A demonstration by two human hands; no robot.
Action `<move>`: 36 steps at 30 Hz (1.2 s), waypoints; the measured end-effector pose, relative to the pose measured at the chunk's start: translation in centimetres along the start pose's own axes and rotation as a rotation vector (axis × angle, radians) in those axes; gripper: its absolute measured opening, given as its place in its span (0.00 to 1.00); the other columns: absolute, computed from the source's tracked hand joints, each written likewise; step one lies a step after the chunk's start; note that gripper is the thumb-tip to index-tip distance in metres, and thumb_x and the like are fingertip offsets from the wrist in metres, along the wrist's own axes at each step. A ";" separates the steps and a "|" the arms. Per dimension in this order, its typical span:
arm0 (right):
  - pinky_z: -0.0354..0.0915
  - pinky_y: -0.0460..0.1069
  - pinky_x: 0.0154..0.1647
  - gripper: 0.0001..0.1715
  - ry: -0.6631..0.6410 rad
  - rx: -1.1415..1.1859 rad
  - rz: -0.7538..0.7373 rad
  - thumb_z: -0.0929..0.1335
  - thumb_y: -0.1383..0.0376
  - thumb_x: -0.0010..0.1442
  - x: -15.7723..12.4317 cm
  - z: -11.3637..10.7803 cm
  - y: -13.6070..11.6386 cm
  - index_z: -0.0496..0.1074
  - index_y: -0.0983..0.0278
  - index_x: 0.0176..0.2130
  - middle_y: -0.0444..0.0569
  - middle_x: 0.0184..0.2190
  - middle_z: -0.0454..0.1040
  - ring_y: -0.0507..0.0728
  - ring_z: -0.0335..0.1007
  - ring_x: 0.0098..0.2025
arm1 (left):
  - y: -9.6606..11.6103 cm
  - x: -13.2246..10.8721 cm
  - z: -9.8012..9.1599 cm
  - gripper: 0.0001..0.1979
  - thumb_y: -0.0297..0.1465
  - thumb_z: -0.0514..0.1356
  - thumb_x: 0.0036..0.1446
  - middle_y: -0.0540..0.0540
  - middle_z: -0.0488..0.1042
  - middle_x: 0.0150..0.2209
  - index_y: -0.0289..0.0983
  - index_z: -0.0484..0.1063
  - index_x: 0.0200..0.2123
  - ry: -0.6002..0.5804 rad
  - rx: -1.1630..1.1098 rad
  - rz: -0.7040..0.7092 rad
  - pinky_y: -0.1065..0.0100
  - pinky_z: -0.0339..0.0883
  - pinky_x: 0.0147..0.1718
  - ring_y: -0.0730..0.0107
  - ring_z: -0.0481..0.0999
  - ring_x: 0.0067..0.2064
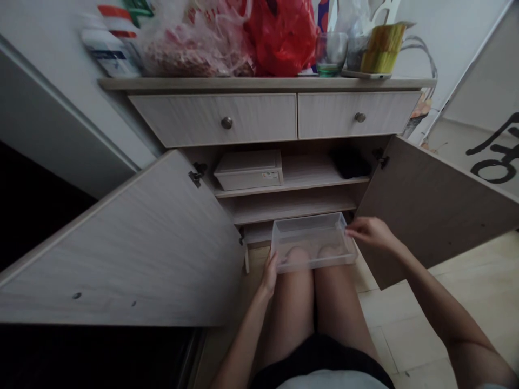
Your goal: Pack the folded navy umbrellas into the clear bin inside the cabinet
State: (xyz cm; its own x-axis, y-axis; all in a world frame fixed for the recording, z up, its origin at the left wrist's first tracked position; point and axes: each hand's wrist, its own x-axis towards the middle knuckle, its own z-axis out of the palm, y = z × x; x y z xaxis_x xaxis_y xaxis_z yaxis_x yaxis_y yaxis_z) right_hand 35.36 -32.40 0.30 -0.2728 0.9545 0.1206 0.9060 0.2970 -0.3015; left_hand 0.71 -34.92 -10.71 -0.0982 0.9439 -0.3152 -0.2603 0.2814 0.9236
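A shallow, clear plastic box point(312, 263) rests over my knees in front of the cabinet, and I can see my legs through it. My left hand point(270, 272) grips its left side, thumb at the rim. At the right rim is my right hand point(371, 233), its fingers pinched together on the box's edge; the fingertips are slightly blurred. No contents can be made out inside the box. Just beyond it stands the open cabinet point(300, 201) with its shelves.
The left door point(133, 254) and right door point(438, 210) stand swung open on both sides. A white lidded box point(249, 170) and a dark item point(349, 163) lie on the upper shelf. Bags, including a red bag point(279, 40), bottles and a glass point(331, 54) crowd the top.
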 end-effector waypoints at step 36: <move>0.63 0.61 0.58 0.29 0.289 -0.039 0.405 0.63 0.66 0.65 21.6 2.1 8.1 0.66 0.74 0.62 0.71 0.54 0.70 0.71 0.68 0.57 | -2.6 0.9 -1.2 0.41 0.62 0.55 0.53 0.33 0.77 0.52 0.34 0.73 0.54 0.097 0.175 0.164 0.55 0.72 0.50 0.50 0.80 0.49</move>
State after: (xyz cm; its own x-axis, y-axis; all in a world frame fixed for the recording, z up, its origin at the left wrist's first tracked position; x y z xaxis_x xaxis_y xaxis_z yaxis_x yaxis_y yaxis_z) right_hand 36.11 -9.30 -1.54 0.1989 0.9449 0.2599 0.9337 -0.1022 -0.3431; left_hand 0.11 -35.05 -13.66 -0.2192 0.9608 -0.1694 -0.0638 0.1592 0.9852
